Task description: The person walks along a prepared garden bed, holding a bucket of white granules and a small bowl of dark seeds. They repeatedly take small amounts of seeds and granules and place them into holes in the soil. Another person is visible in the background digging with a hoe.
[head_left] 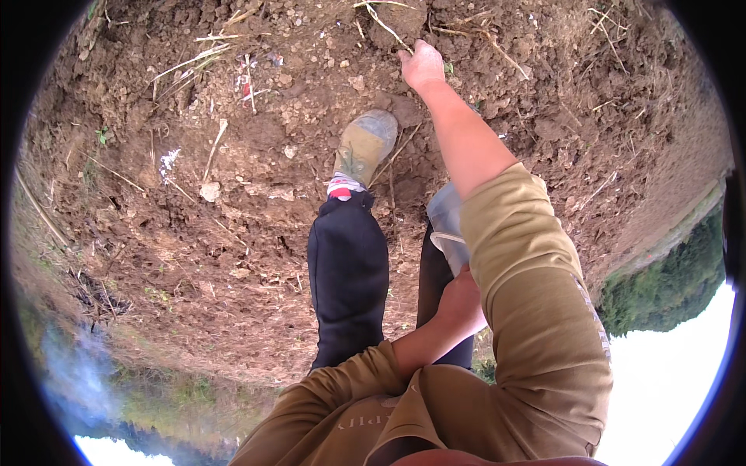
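Observation:
My right hand reaches down to the loose brown soil ahead of the boot. A pale dry stalk ends at its fingertips; whether the fingers grip it or only touch it is unclear. My left hand crosses under my right arm and holds the near edge of a translucent plastic bucket with a white handle. The right sleeve hides much of this bucket, and its contents are out of sight.
A tan work boot stands on the soil beside the reaching arm. Dry stalks, stones, red litter and white scraps are scattered leftward. Smoke drifts at the lower left; trees stand far right.

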The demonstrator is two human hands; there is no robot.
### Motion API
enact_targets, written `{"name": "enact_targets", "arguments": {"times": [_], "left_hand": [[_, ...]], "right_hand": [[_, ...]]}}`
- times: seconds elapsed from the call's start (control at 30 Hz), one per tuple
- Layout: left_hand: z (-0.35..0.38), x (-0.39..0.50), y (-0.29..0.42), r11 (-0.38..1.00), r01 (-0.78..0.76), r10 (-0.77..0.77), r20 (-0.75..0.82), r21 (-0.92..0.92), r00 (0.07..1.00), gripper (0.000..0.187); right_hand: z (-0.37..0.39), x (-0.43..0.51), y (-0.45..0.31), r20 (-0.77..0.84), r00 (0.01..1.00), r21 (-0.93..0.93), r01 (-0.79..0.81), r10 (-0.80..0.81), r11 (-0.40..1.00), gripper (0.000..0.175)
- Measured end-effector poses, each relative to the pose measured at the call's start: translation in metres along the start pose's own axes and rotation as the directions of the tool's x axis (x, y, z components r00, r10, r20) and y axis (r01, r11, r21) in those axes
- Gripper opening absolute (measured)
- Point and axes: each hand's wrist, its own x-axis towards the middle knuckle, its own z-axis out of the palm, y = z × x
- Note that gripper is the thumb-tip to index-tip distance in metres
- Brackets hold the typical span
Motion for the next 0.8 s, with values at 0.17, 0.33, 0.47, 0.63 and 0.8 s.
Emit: {"name": "enact_targets", "arguments": {"times": [0.17,0.33,0.47,0.63,0.8], "left_hand": [[0.003,-0.001,-0.005,0.999,-0.022,0.021,-0.017,-0.050,1.000,0.033],[0.001,0.004,0.001,0.929,-0.155,0.155,0.028,0.337,0.988,0.040],[-0.003,0.003,0.008,0.951,-0.111,0.115,0.002,0.289,0.993,0.049],[-0.005,0.003,0.012,0.958,-0.126,0.137,-0.024,0.257,0.990,0.051],[-0.006,0.002,0.012,0.947,-0.138,0.145,-0.005,0.289,0.989,0.051]], "right_hand": [[-0.008,-0.012,-0.008,0.114,0.987,0.011,0.110,-0.111,0.994,0.032],[-0.033,-0.061,-0.036,0.587,0.652,0.312,0.364,-0.479,0.878,0.027],[-0.085,-0.058,-0.041,0.304,0.741,0.028,0.621,-0.598,0.784,0.010],[-0.131,0.015,-0.048,0.137,0.924,-0.617,0.362,-0.358,0.698,0.041],[-0.118,0.033,-0.032,0.220,0.975,-0.728,0.192,-0.042,0.658,0.027]]}}
